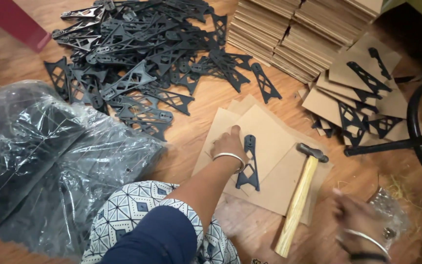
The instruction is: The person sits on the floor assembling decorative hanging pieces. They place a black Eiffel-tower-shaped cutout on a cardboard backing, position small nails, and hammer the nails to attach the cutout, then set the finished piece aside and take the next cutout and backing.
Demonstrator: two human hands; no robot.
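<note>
My left hand (227, 143) rests on a stack of tan cardboard sheets (269, 134) on the wooden floor, fingers curled beside a black triangular lattice bracket (249, 166) that lies flat on the top sheet. It wears a metal bangle. My right hand (355, 212), blurred by motion, hovers low at the right next to a small clear plastic bag (391, 212); what it holds cannot be made out. A hammer (300, 195) with a wooden handle and dark head lies on the cardboard between the two hands.
A large heap of black brackets (142, 54) covers the floor at the back. Stacks of cardboard sheets (308, 29) stand at the back right, with cardboard-mounted brackets (362, 93) beside them. Clear plastic bags of brackets (40, 156) lie left. A black metal frame (416, 142) stands right.
</note>
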